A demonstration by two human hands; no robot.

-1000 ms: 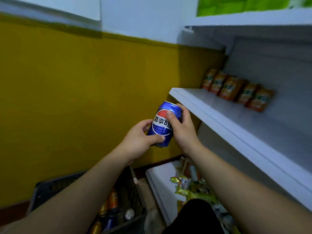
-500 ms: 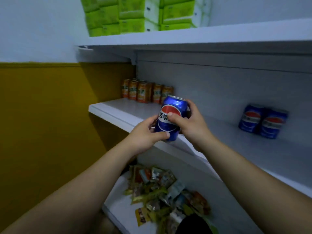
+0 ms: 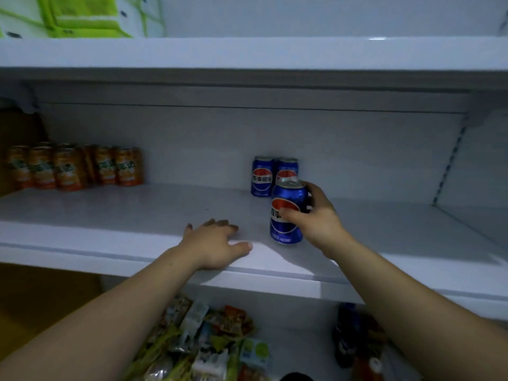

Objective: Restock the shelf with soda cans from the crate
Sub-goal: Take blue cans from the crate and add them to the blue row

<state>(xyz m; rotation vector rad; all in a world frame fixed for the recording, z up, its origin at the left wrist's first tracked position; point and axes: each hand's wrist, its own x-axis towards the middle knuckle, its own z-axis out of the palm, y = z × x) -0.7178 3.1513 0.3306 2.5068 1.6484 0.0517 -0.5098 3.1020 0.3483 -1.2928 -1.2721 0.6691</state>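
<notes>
the blue soda can point(image 3: 287, 213) is held upright at the middle shelf point(image 3: 110, 215), just in front of two matching blue cans point(image 3: 262, 176) that stand side by side against the back panel. it is gripped by the right hand point(image 3: 319, 224), the thumb laid across the label and the fingers curled round the far side; whether its base is already set on the shelf cannot be told. the left hand point(image 3: 217, 243) is laid flat near the shelf's front edge, fingers spread, nothing held, apart from the can. further left on the same shelf a row of orange cans point(image 3: 74, 167) is lined up at the back. snack packets point(image 3: 206, 339) are heaped on the shelf below, and green packs point(image 3: 82, 17) are stacked on the shelf above. the crate is not in view

the placing step is judged to be in hand: a can is being set down to begin a second row. next, the can is to be seated fully and squared up with the pair behind without knocking them, then the grip is to be released before another can is fetched from the crate; much of the shelf is yet to be filled
</notes>
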